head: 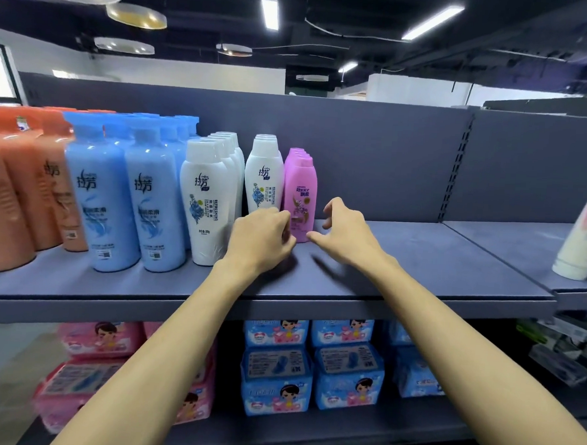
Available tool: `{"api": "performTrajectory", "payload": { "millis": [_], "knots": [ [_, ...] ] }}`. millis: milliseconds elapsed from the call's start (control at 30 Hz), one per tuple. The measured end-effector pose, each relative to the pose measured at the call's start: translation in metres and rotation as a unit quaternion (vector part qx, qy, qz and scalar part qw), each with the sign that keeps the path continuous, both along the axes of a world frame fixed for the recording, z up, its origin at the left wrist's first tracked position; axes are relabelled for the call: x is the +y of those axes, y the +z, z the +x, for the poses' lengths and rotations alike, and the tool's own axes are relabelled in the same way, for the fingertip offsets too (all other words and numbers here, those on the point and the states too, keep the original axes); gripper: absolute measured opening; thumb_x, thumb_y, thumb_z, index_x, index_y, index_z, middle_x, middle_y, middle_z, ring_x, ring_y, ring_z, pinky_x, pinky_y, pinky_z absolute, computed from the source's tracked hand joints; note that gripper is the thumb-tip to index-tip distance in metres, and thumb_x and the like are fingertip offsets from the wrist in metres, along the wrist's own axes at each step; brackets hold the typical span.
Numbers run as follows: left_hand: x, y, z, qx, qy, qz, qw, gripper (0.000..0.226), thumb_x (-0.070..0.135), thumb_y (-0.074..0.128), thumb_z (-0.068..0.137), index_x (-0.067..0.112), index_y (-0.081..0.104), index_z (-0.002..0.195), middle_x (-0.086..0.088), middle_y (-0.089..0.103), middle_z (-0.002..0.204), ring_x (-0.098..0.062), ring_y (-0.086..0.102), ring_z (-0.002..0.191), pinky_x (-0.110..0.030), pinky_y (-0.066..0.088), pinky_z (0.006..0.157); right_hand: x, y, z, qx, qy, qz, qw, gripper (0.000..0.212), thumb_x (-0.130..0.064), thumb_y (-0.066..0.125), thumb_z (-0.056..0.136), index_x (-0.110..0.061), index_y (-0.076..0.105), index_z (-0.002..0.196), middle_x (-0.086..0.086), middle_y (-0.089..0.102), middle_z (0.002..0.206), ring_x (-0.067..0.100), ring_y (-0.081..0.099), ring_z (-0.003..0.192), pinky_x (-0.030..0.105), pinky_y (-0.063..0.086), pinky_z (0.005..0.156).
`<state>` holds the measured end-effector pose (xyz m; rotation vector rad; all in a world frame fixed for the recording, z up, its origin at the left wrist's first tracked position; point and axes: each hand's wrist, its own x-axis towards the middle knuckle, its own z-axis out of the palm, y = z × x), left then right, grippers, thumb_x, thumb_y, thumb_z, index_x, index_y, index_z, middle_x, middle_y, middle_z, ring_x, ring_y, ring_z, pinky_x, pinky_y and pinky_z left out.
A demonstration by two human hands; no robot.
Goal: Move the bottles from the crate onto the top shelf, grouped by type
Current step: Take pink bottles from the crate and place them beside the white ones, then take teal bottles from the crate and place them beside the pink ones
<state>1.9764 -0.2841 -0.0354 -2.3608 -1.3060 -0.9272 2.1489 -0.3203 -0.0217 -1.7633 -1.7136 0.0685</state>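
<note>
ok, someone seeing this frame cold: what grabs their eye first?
Centre frame, the left hand has curled fingers against the base of the front pink bottle, and the right hand is spread loosely just right of it. Left of them the top shelf carries upright rows by colour: white bottles, blue bottles, orange bottles at the far left. Below, blue packs and pink packs sit on the lower shelf.

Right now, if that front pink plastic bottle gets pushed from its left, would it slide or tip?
Probably tips first: the front pink plastic bottle stands tall on a narrow base. Its smooth moulded body looks stiff, so it should keep its shape. No bottle stands right of it on the flat grey shelf, so a fall would likely go unchecked.
</note>
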Motion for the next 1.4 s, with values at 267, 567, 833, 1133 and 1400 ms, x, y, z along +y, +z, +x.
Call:
{"api": "performTrajectory", "payload": {
  "millis": [267, 567, 833, 1133, 1400],
  "knots": [
    [-0.061, 0.007, -0.032, -0.006, -0.078, 0.028, 0.997, 0.013, 0.034, 0.056, 0.083, 0.022, 0.057, 0.080, 0.006, 0.059, 0.077, -0.017, 0.056, 0.075, -0.029, 0.039, 0.056, -0.079, -0.001, -0.024, -0.131, 0.013, 0.028, 0.991, 0.035, -0.042, 0.068, 0.086, -0.022, 0.054, 0.112, -0.006, 0.068, 0.105, 0.022, 0.065, 0.090, 0.039, 0.054, 0.079],
    [-0.125, -0.057, -0.047, -0.029, -0.143, -0.017, 0.989, 0.015, 0.032, 0.056, 0.087, 0.017, 0.056, 0.083, 0.004, 0.056, 0.077, -0.020, 0.055, 0.077, -0.039, 0.047, 0.061, -0.140, -0.046, -0.043, -0.220, 0.016, 0.082, 0.972, 0.021, -0.036, 0.058, 0.094, -0.020, 0.057, 0.107, -0.004, 0.061, 0.100, 0.021, 0.058, 0.096, 0.037, 0.049, 0.070],
    [-0.146, -0.146, -0.038, -0.021, -0.151, -0.085, 0.985, 0.014, 0.033, 0.052, 0.085, 0.019, 0.055, 0.083, 0.005, 0.056, 0.078, -0.018, 0.058, 0.076, -0.038, 0.048, 0.056, -0.168, -0.141, -0.037, -0.216, 0.026, -0.007, 0.976, 0.021, -0.032, 0.060, 0.094, -0.018, 0.056, 0.109, -0.002, 0.058, 0.096, 0.022, 0.060, 0.092, 0.037, 0.051, 0.065],
    [-0.169, -0.273, -0.025, 0.037, -0.121, -0.273, 0.954, 0.009, 0.031, 0.054, 0.088, 0.022, 0.057, 0.089, 0.008, 0.057, 0.081, -0.015, 0.056, 0.079, -0.030, 0.041, 0.058, -0.183, -0.282, -0.011, -0.110, -0.008, -0.269, 0.957, 0.032, -0.030, 0.063, 0.092, -0.016, 0.051, 0.119, 0.005, 0.059, 0.109, 0.030, 0.062, 0.100, 0.038, 0.049, 0.077],
    [-0.198, -0.350, -0.016, 0.071, -0.086, -0.357, 0.927, 0.017, 0.033, 0.048, 0.090, 0.023, 0.060, 0.098, 0.008, 0.058, 0.089, -0.012, 0.057, 0.083, -0.028, 0.044, 0.058, -0.200, -0.402, -0.012, -0.048, -0.023, -0.520, 0.853, 0.058, -0.015, 0.061, 0.095, -0.008, 0.031, 0.144, 0.016, 0.050, 0.136, 0.039, 0.054, 0.123, 0.043, 0.047, 0.097]
  ]
}}
